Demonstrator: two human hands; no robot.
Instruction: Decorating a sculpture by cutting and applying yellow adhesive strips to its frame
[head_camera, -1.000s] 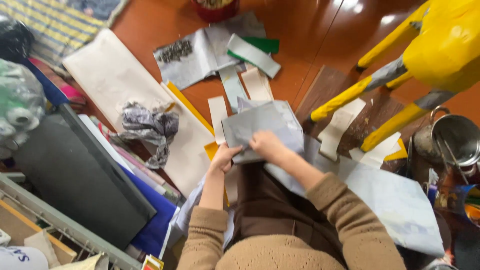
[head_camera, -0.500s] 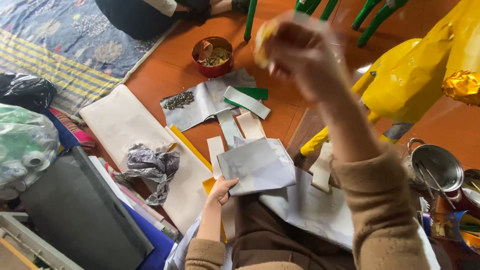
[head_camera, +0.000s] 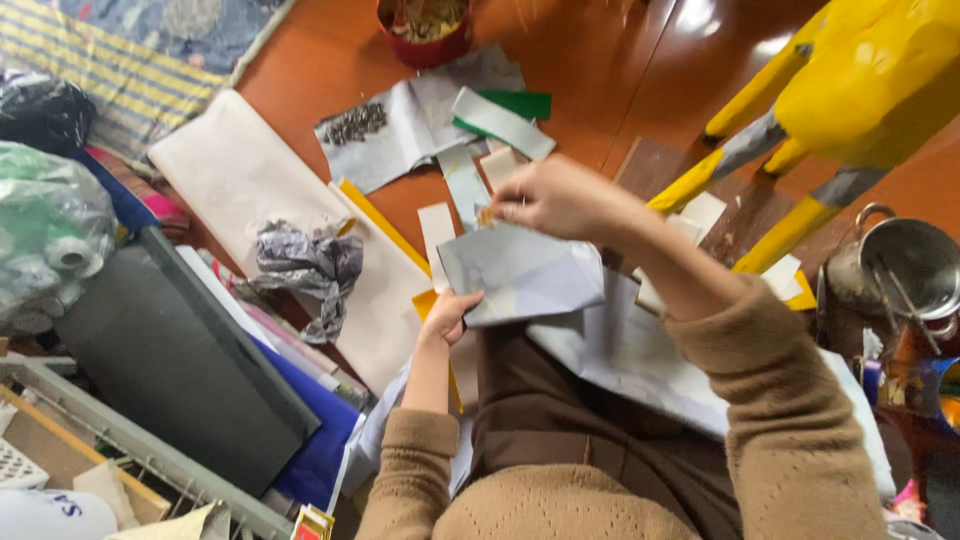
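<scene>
My left hand (head_camera: 452, 312) grips the lower left edge of a grey sheet of paper (head_camera: 525, 272) held over my lap. My right hand (head_camera: 553, 197) pinches the sheet's upper edge between thumb and fingers; a small yellowish scrap shows at the fingertips. Both arms wear tan knitted sleeves. Torn paper strips (head_camera: 437, 230) in white, grey and green lie on the red-brown floor just beyond the sheet.
A yellow painted figure (head_camera: 850, 90) stands at the right, a metal pot (head_camera: 915, 265) below it. A red bowl (head_camera: 425, 30) sits at the top. Crumpled grey paper (head_camera: 305, 265) lies on a large white sheet (head_camera: 240, 180). A dark board (head_camera: 170, 360) and bagged items (head_camera: 45, 230) are at the left.
My right hand, raised high toward the camera half a second ago, has come down onto the sheet's top edge. The left hand has kept its hold on the sheet.
</scene>
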